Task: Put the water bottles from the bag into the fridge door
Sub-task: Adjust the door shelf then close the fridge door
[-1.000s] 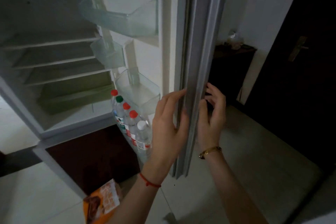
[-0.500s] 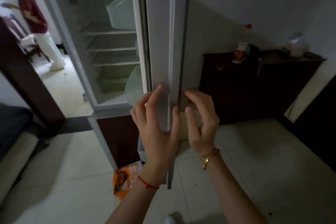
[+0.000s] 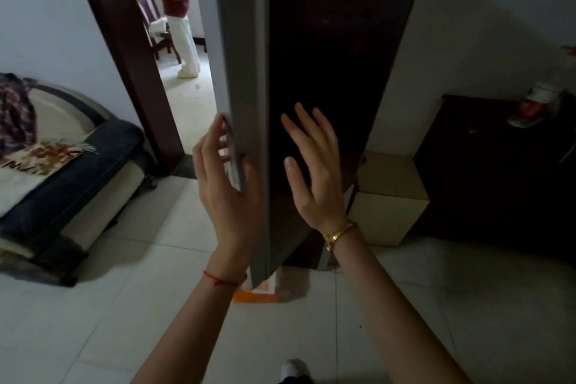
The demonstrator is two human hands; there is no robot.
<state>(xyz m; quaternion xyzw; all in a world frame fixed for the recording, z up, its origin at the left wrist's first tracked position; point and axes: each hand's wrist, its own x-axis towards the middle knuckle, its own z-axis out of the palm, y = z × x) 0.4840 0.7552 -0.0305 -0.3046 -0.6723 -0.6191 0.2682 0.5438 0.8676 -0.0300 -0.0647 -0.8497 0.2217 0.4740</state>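
The fridge door (image 3: 327,72) stands nearly edge-on, hiding its inner shelves and any water bottles; its top is cut off by the frame. The orange bag (image 3: 258,291) shows only a corner below the door. The left hand (image 3: 227,184) has its fingertips hidden behind the door's edge. The person in the doorway (image 3: 176,9) is cut off above the shoulders.

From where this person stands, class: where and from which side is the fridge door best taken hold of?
Probably its tall grey free edge, from the left. It is a narrow upright strip, so fingers wrap it, as the left hand does. The dark front is flat; the right hand can only press there.
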